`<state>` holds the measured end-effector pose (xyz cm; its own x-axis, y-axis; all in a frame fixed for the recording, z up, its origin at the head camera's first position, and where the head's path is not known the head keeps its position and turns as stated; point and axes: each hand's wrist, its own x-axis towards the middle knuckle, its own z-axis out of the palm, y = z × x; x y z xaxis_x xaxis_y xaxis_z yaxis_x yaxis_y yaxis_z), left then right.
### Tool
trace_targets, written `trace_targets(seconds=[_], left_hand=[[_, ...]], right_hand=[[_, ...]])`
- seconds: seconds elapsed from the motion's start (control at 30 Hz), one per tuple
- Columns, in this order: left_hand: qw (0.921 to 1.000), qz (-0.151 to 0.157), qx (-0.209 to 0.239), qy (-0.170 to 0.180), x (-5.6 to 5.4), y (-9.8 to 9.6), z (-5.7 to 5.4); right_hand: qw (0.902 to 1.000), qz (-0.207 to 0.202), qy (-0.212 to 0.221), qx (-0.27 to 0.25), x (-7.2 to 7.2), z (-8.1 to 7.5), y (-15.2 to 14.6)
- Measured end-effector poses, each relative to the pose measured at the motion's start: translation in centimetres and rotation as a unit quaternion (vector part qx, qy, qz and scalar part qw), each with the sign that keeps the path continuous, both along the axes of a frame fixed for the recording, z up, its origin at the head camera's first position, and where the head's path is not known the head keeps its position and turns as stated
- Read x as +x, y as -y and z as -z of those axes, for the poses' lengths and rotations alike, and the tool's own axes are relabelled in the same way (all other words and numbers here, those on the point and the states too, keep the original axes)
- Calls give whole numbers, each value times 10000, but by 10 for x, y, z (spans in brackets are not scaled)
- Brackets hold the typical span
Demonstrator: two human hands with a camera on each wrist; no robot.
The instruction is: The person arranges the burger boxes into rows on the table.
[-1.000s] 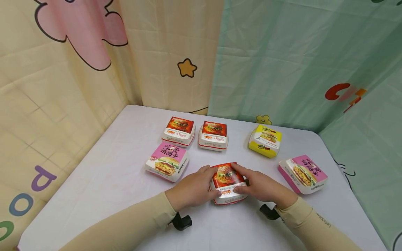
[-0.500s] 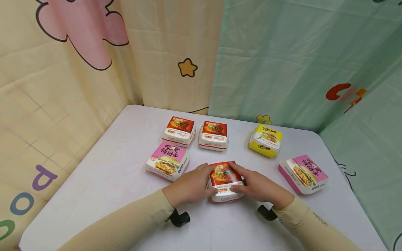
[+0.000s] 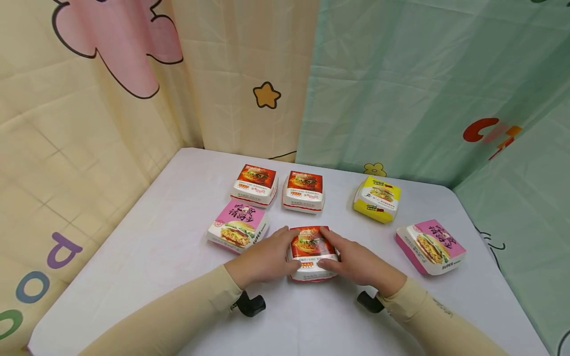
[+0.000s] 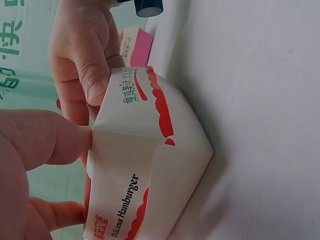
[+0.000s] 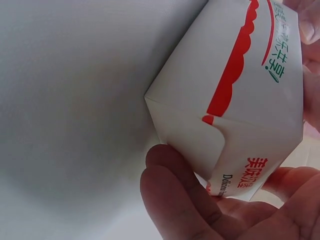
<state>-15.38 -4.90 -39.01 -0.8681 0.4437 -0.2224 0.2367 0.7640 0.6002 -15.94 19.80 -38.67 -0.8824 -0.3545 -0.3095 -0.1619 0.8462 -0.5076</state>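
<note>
A red and white hamburger box [image 3: 310, 247] stands on the white table between both hands, its burger picture facing up. The left hand [image 3: 265, 258] holds its left side, thumb at the near corner and fingers toward the back. Across from it, the right hand [image 3: 359, 259] grips the right side in the same way. In the left wrist view, the box's white side wall [image 4: 132, 170] carries red scalloped trim, and fingertips lie along its upper edge. From the right wrist, fingers [image 5: 175, 195] show low against the box wall [image 5: 265, 105].
Behind stand two more red and white boxes [image 3: 255, 185] [image 3: 304, 192]. A pink burger box [image 3: 239, 225] sits close beyond the left hand, another pink box [image 3: 431, 247] at the right, and a yellow box [image 3: 377, 199] at the back right. Curtains [image 3: 378, 89] hang behind the table.
Both hands have moved the hamburger box a little to the left and slightly away from the person, turning it straighter. The other boxes have stayed in place.
</note>
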Motion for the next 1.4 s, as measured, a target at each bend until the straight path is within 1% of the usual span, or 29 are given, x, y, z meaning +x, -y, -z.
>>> trace_targets(seconds=[0.13, 0.3, 0.53, 0.7, 0.93, 1.2, 1.4], left_hand=[[10000, -39, -24, -33, -1, 3, 0], [9999, -134, 50, -15, -3, 6, 0], [9998, -161, 97, -98, -7, 7, 2], [9997, -194, 144, -21, -10, 6, 3], [9997, -210, 156, -35, -11, 3, 3], [9991, -308, 261, 90, -16, 1, 4], [9988, -290, 384, 26, -17, 0, 4]], right_hand=[[10000, 55, -26, 28, 0, 0, 6], [9999, 110, -57, 79, -2, -1, 11], [9997, 162, -94, 141, -4, 0, 14], [9996, 221, -110, 145, -5, 0, 15], [9995, 239, -186, 87, -8, 2, 16], [9992, 347, -166, -53, -10, 5, 18], [9994, 311, -103, -145, -10, 5, 15]])
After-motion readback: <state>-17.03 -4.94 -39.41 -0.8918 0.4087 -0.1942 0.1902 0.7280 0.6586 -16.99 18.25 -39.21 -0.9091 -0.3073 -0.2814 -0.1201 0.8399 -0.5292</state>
